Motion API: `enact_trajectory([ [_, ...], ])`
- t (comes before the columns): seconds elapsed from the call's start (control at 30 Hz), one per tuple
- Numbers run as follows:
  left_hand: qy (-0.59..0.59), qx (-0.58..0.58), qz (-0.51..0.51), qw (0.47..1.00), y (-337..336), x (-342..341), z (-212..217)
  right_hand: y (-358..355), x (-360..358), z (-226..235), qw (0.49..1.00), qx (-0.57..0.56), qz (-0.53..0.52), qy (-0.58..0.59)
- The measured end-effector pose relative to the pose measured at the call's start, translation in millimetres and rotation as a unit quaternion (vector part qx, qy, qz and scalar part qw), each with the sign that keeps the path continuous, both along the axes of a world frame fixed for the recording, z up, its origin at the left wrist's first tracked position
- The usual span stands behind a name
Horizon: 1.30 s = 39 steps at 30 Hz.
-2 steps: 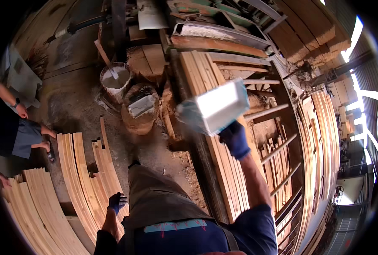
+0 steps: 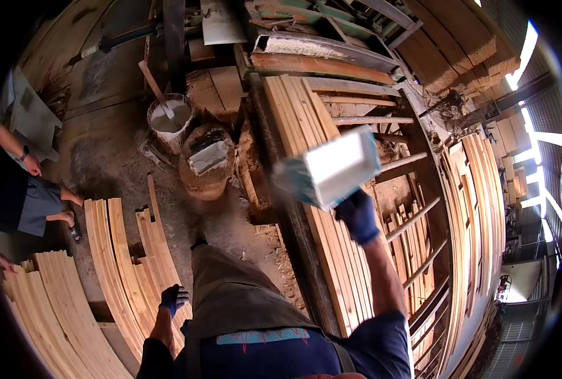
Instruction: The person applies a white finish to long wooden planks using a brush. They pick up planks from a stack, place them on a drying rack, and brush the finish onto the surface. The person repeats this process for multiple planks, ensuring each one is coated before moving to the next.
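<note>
My right hand (image 2: 358,216), in a dark blue glove, grips a boxy white-and-teal container (image 2: 344,165) by its near side. The container is tilted, its bright white face turned up, and motion blurs its edges. It is above a row of long pale wooden strips (image 2: 334,252) lying side by side on a frame; I cannot tell whether it touches them. My left hand (image 2: 175,298), gloved too, hangs low beside my apron, above planks (image 2: 120,265) at the left. Its fingers are loosely bent and a little apart, with nothing visible in them.
A bucket (image 2: 169,129) of pale paste with a stick in it stands far left of centre. Beside it is a wood stump (image 2: 206,177) bearing a pale block. Another person (image 2: 28,183) stands at the left edge. Wooden rungs (image 2: 413,218) and stacked boards (image 2: 473,208) lie right.
My right hand and the container have shifted slightly to the right and nearer to me. My left hand stays almost where it was.
</note>
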<state>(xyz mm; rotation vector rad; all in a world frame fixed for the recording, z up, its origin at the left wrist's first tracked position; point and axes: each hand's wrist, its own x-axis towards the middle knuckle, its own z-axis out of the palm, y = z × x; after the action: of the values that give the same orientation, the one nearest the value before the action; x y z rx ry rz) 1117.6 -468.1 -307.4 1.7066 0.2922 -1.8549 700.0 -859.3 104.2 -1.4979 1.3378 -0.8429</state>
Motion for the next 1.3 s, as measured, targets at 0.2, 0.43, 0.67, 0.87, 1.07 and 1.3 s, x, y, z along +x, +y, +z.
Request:
enact_trajectory([
  [0.2,-0.009,0.016,-0.117,0.993,-25.0,-15.3,21.7,120.4,-116.3,22.5,0.98,0.095,-0.148,0.098],
  [0.43,-0.017,0.054,-0.173,0.983,-73.1,-3.5,30.5,66.9,-100.4,-7.5,0.965,0.156,-0.147,0.149],
  [0.67,0.024,-0.012,0.008,1.0,-163.6,35.7,0.4,-218.3,6.4,-55.1,0.982,0.015,-0.033,0.187],
  [0.87,0.053,-0.149,0.115,0.981,-216.7,48.3,-21.7,-357.7,113.0,-48.3,0.996,0.037,-0.058,0.052],
  [1.07,-0.002,-0.25,-0.066,0.966,-396.2,3.7,114.0,-239.4,65.7,-46.5,0.989,0.054,-0.043,0.127],
  [1.3,0.091,-0.402,-0.05,0.91,-560.4,-50.3,196.2,65.1,-82.6,-24.3,0.946,0.107,-0.038,0.304],
])
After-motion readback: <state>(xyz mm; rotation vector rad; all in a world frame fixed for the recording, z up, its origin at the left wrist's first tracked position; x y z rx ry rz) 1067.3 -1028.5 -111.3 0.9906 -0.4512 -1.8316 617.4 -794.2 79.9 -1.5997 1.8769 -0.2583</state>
